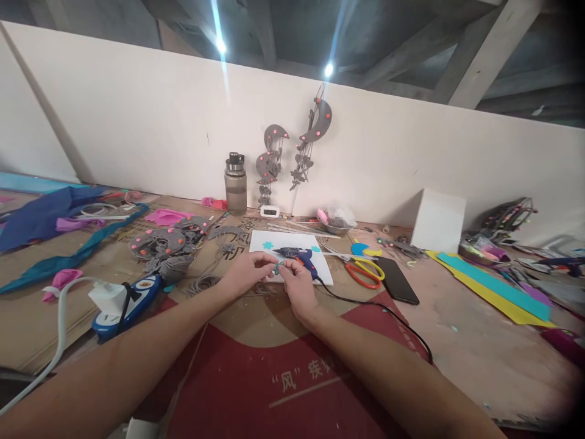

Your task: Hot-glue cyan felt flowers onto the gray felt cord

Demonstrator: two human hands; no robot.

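My left hand [249, 271] and my right hand [299, 285] meet at the middle of the table, fingertips pinched together. Between them is a small teal piece [276, 267], mostly covered by the fingers; its exact shape is hard to make out. Just beyond the hands, a blue hot glue gun [307, 258] lies on a white sheet [292, 238], its black cord running off to the right. Two flat teal flower cutouts, a left one [268, 245] and a right one [315, 249], rest on the same sheet. Grey yarn [201, 285] lies loosely left of my left hand.
Scissors [365, 273] and a black phone [397, 281] lie to the right. A blue power strip [145, 300] with a white plug sits at left. Against the wall stand a water bottle [236, 186] and a small clock [269, 211]. Grey moon hangings [320, 122] hang behind.
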